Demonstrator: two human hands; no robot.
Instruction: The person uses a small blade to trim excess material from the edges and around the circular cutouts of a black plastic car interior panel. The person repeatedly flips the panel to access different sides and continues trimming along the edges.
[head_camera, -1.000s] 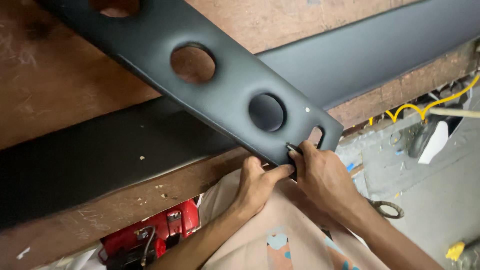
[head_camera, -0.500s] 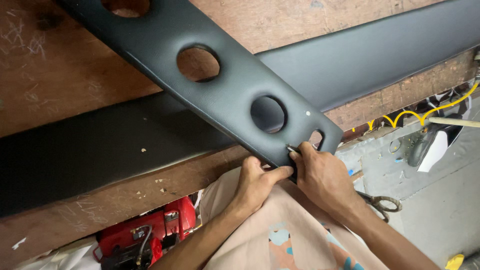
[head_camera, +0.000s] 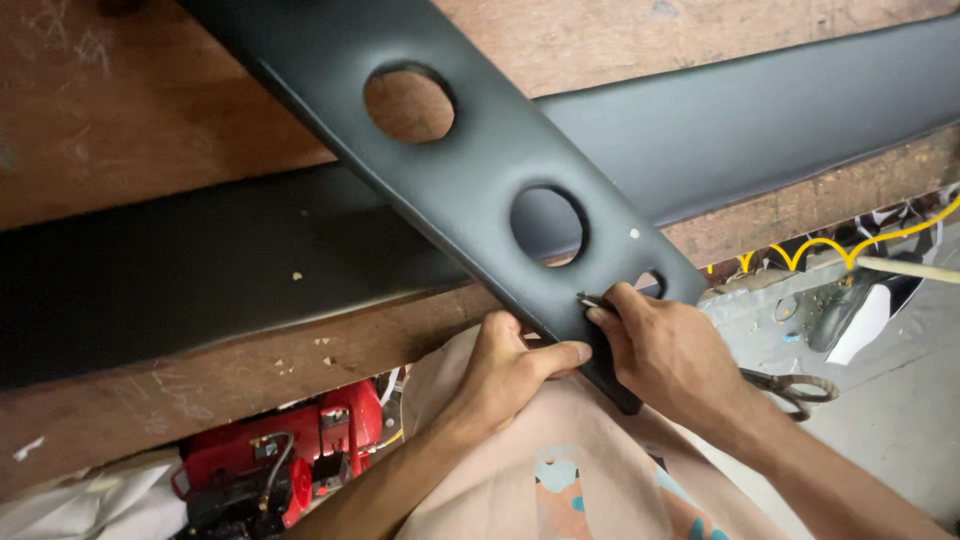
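A long black leather-covered panel (head_camera: 470, 170) with round holes lies slanted across a wooden workbench (head_camera: 140, 120). It crosses over a second long black strip (head_camera: 760, 130). My left hand (head_camera: 505, 365) grips the panel's near end from below, thumb pressed along its edge. My right hand (head_camera: 665, 350) pinches a small thin metal tool (head_camera: 590, 300) against that same end, beside a small hole. What kind of tool it is cannot be told.
A red machine (head_camera: 290, 455) sits under the bench at the lower left. Scissors (head_camera: 795, 385) lie on the grey floor at right, near a yellow coiled cord (head_camera: 850, 245) and a white stick. Beige cloth covers my lap.
The view has shifted slightly, so the panel and both hands sit a little further right in frame. Both hands keep the same hold on the panel's end.
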